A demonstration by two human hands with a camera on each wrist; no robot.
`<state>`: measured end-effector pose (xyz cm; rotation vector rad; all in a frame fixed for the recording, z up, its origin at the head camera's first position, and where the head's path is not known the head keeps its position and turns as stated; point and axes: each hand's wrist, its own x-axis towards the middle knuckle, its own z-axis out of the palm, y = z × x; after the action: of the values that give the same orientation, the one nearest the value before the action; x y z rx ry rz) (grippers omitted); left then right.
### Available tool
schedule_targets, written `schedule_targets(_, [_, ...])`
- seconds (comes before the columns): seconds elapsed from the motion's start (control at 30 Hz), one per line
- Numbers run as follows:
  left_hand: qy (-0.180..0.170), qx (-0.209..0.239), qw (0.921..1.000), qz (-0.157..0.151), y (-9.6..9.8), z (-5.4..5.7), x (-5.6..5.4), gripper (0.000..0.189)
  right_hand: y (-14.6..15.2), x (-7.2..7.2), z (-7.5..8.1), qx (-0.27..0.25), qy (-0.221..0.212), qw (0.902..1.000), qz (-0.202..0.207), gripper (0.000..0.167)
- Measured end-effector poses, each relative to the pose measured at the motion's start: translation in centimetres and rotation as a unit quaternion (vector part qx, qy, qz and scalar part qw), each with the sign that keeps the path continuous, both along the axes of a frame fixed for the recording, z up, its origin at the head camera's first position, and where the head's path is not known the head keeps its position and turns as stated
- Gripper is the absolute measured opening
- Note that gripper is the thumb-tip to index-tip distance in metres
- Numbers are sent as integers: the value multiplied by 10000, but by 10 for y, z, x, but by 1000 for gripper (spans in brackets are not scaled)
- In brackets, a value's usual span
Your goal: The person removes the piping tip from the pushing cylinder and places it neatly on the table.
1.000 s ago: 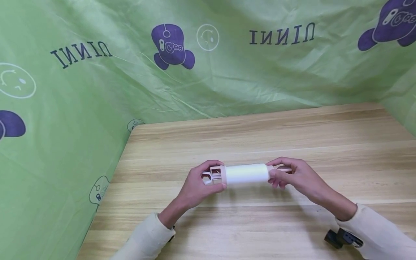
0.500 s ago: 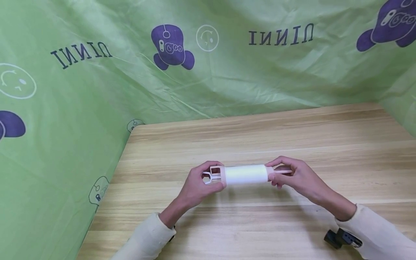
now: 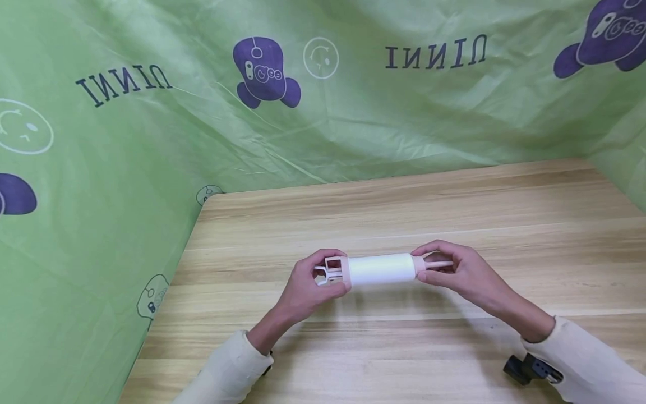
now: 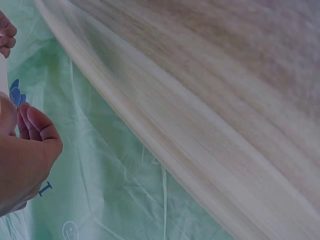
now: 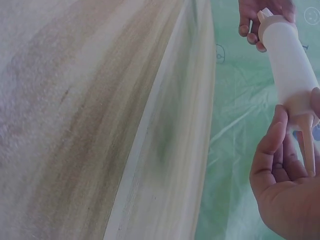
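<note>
Across the middle of the head view, both hands hold a white cylinder (image 3: 381,269) with pale pink end fittings, roughly level above the wooden table. Its left fitting (image 3: 335,270) is an open frame with a white, angular loop, and the left hand (image 3: 306,289) grips it between thumb and fingers. On the right, a pink collar (image 3: 420,264) tapers into a thin stem, with the thumb and fingers of the right hand (image 3: 464,272) pinching that collar. In the right wrist view the stem (image 5: 307,150) points back toward the palm. What kind of object it is, I cannot tell.
The wooden table (image 3: 383,359) extends under both arms. Green printed cloth (image 3: 333,140) hangs behind it and along the left side, with more at the right edge. A black device (image 3: 532,370) is fixed under the right sleeve.
The right hand's lower fingers, visible under the collar a second ago, have moved out of sight behind it. The cylinder has shifted very slightly left; the left hand keeps its grip.
</note>
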<state>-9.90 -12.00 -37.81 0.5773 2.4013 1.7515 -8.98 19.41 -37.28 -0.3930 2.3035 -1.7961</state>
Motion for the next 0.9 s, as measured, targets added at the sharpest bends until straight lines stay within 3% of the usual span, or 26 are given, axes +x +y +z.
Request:
schedule_targets(0.33, [45,78,10000,-1,0,0,0,42,3,-2,3,278,133,9995,62,31])
schedule_targets(0.9, [-17,80,10000,-27,0,1,1,43,0,-2,6,261,11,9996,94,27])
